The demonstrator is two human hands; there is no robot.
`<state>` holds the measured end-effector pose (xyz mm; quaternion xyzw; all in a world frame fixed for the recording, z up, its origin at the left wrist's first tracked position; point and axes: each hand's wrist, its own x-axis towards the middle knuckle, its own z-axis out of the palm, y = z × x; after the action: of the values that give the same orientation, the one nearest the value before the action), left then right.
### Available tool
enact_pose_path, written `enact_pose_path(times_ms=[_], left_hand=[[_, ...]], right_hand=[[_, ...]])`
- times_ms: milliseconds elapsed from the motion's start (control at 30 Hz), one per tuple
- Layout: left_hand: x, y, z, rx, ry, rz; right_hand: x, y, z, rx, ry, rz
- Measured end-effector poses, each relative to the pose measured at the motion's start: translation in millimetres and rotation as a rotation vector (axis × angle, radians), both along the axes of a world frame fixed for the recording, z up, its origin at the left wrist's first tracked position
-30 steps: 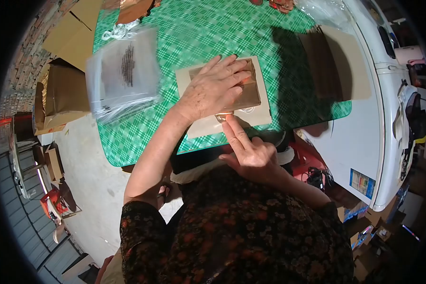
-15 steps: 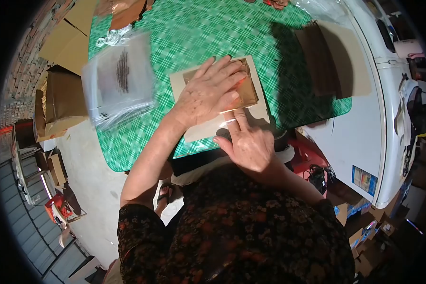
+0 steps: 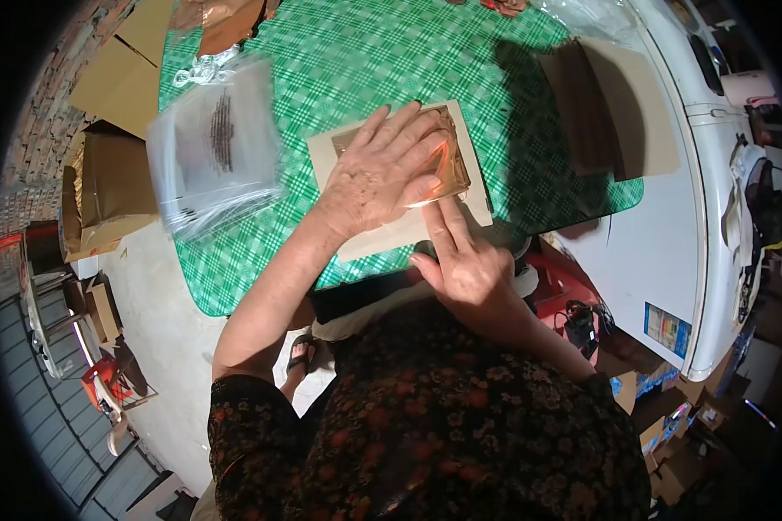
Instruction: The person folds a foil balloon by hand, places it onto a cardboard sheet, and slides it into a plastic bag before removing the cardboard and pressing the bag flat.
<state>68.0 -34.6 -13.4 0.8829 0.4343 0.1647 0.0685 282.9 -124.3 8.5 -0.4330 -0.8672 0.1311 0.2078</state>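
Note:
A shiny copper-coloured sheet [image 3: 457,174], orange where it catches the light, lies on a cream board [image 3: 369,246] at the near edge of the table. My left hand [image 3: 382,169] is spread flat over the sheet, hiding much of its left and middle. My right hand [image 3: 469,265] sits at the board's near side. Its first fingers stretch out under the lower edge of the sheet, fingertips close to my left thumb, while its own thumb points off to the left.
The table has a green checked cloth [image 3: 339,61]. At the left lies a stack of clear plastic bags [image 3: 256,148]; white string [image 3: 207,68] is beyond it. Brown cardboard [image 3: 656,130] lies at the right, next to a white fridge [image 3: 639,252]. An open carton [image 3: 117,191] stands left of the table.
My right hand has shifted slightly right, its fingers still at the sheet's lower edge. My left hand stays flat on the sheet, which now shows a brighter orange crease.

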Motion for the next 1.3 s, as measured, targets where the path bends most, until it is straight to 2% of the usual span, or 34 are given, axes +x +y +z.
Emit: enact_pose_path(times_ms=[500, 600, 700, 833, 933, 1033, 1300], left_hand=[[0, 0, -4, 0.002, 0.061, 0.021], [0, 0, -2, 0.0, 0.054, 0.017], [-1, 0, -1, -0.006, 0.034, 0.006], [-2, 0, 1, -0.019, 0.019, -0.004], [-2, 1, 2, -0.035, 0.001, -0.007], [-2, 1, 3, -0.05, -0.003, -0.011], [-3, 1, 4, -0.042, -0.009, -0.015]], right_hand=[[20, -14, -1, -0.034, -0.008, -0.02], [13, -12, 5, -0.103, -0.008, -0.042], [5, -10, -1, -0.019, 0.009, 0.0], [-2, -10, -1, 0.033, -0.098, 0.013], [-10, -8, 4, -0.067, -0.078, -0.013], [-12, -8, 9, -0.099, -0.173, -0.019], [-7, -4, -4, -0.02, -0.053, -0.023]])
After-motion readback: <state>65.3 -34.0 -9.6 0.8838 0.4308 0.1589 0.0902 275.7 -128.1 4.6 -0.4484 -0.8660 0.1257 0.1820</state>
